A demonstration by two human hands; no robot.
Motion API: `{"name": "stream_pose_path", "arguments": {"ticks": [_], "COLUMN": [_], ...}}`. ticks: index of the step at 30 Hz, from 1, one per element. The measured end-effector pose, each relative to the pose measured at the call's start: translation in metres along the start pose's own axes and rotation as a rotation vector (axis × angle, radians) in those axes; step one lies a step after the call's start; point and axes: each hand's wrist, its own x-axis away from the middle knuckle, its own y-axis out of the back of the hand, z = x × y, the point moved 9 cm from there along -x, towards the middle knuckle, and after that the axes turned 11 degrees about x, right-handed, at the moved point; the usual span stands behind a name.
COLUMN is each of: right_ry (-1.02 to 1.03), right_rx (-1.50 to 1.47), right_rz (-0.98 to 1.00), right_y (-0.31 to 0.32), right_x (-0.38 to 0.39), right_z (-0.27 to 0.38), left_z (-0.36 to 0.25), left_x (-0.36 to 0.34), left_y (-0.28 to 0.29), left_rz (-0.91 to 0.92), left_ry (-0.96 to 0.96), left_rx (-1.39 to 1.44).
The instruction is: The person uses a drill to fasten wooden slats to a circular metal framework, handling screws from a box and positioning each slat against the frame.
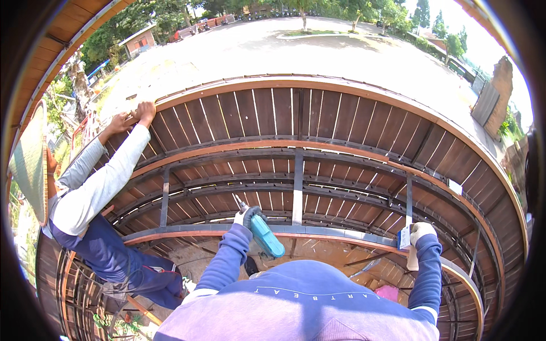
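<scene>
My left hand (248, 216), in a grey and dark glove, is closed round a teal power drill (267, 237). The drill's thin bit (238, 200) points up and away to the left. At the right, my right hand (423, 232) wears a whitish glove and is closed at the side of a small white and blue box (404, 238), by the near curved rail (335, 233). Its fingers are partly hidden. A pale, flat-looking piece (413, 259) hangs below that hand; what it is cannot be made out.
A co-worker (108, 238) in a wide woven hat stands at the left, hands on the top rail (296, 81). Curved tiers of dark slats (281, 116) with metal uprights (298, 187) spread before me. A white block (455, 187) sits on the middle rail. Beyond lies a sunlit yard.
</scene>
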Motion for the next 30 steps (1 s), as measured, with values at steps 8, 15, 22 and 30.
{"name": "stream_pose_path", "arguments": {"ticks": [8,15,22,30], "right_ry": [-0.07,-0.046,0.453,1.177], "right_rx": [-0.25,-0.87,-1.489,-1.291], "right_rz": [-0.302,-0.661,-0.24,0.084], "right_y": [0.014,0.046,0.125,0.22], "right_x": [0.02,0.029,0.088,0.152], "right_z": [-0.023,-0.033,0.194,0.4], "left_z": [0.005,-0.001,-0.041,-0.095], "left_x": [-0.006,0.002,0.04,0.149], "left_y": [-0.001,-0.004,-0.07,-0.126], "left_rz": [0.034,0.012,0.313,0.547], "left_ry": [0.035,0.067,-0.006,-0.08], "left_rx": [0.067,0.01,-0.405,-0.859]}}
